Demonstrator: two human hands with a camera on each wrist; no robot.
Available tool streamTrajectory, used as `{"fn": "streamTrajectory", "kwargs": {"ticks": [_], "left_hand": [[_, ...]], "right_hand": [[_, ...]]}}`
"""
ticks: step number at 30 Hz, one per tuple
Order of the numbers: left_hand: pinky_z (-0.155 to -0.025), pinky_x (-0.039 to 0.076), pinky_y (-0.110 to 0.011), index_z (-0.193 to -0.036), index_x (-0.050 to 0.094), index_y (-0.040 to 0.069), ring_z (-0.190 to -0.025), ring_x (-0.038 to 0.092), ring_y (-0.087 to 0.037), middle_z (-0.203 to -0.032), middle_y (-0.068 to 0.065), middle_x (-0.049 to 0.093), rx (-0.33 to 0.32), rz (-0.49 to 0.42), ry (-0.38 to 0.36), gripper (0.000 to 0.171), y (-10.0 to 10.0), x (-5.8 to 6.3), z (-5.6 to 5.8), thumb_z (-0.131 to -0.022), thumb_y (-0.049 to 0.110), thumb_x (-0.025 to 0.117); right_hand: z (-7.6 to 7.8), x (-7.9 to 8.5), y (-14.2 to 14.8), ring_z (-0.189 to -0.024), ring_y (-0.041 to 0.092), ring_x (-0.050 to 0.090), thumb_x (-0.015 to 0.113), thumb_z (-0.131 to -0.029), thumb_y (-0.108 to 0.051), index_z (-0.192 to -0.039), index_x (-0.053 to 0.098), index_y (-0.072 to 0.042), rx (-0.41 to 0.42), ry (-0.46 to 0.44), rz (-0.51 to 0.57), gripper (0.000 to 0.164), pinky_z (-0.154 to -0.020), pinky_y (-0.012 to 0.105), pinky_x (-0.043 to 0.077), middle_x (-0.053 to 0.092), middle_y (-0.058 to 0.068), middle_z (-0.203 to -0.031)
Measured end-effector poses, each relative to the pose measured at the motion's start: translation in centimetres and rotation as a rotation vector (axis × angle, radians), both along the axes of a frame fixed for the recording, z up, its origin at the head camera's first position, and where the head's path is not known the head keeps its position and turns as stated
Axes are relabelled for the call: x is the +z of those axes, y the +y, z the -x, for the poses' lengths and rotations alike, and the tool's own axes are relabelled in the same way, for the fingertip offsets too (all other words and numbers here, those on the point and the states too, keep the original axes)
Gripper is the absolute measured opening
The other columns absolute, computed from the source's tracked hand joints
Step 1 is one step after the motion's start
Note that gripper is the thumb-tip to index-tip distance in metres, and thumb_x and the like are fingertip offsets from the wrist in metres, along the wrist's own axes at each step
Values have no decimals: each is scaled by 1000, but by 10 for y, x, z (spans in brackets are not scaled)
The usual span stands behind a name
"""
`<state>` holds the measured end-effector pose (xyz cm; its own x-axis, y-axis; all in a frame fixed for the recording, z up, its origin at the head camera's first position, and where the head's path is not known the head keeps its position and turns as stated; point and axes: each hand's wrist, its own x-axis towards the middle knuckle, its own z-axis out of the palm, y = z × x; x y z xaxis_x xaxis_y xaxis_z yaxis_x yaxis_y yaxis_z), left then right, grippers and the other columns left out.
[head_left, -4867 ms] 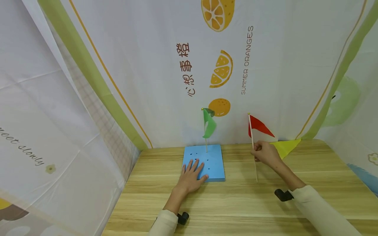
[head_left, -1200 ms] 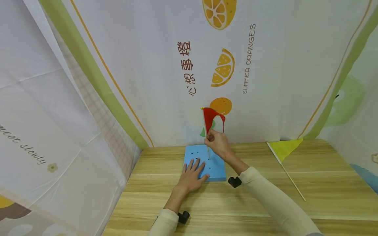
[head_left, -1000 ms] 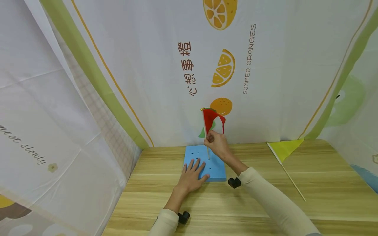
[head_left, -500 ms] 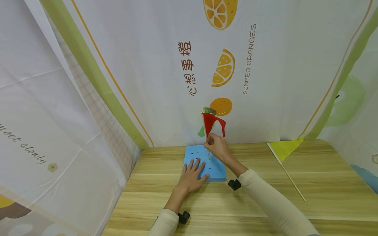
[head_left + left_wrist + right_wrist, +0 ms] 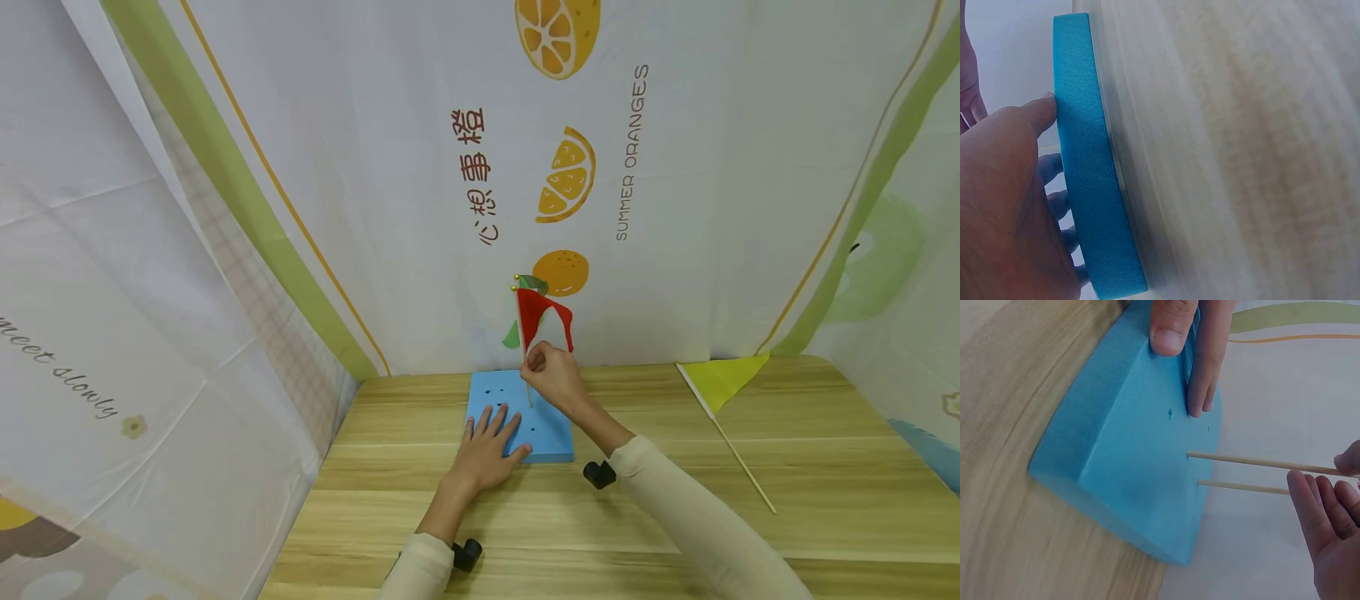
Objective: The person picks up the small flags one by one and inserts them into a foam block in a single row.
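A blue foam block [image 5: 553, 435] with several small holes lies on the table. My left hand [image 5: 480, 458] presses on its near left part, fingers spread and straight; in the left wrist view the thumb sits at the upper edge of the block's side [image 5: 1091, 156]. With thumb and fingers my right hand [image 5: 555, 377] pinches the stick of a red flag [image 5: 531, 312] above the block. That stick [image 5: 1260, 462] has its lower end in a hole, as the right wrist view shows. Just behind it stands a green flag [image 5: 512, 336], planted in the block and partly hidden by the red cloth.
To the right, a yellow flag [image 5: 723, 379] lies on the wooden table [image 5: 637, 533], its stick slanting toward the near side. Behind the table hangs a white curtain [image 5: 375, 208] printed with oranges; another cloth [image 5: 150, 333] hangs at the left.
My right hand has brought the red flag left from over the table to the block. In the last second the flag has sunk lower, its top now below the green flag's. My left hand stays put.
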<state>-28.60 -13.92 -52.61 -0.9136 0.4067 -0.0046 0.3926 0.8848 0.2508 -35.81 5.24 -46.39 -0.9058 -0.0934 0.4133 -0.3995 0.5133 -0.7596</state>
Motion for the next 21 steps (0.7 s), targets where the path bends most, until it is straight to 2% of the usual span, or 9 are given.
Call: {"fn": "streamTrajectory", "kwargs": {"ticks": [12,21], "left_hand": [[-132,15,-67,-169,35,20,-166,15,-41,-179,-11,23,-12,6,11,69,0,-3,0,-111,56,45],[-131,16,-68,-168,38,18,-165,18,-43,-177,-13,26,-9,-8,15,69,1,2,-2,-111,55,48]], "right_hand": [[-10,-4,20,-79,23,74,73,-92,-5,-93,70,-2,11,35,-24,5,-75,38,65,74,12,-87],[-17,-11,45,-77,21,72,75,-91,-3,-90,70,-2,6,45,-30,5,-71,30,62,73,11,-85]]}}
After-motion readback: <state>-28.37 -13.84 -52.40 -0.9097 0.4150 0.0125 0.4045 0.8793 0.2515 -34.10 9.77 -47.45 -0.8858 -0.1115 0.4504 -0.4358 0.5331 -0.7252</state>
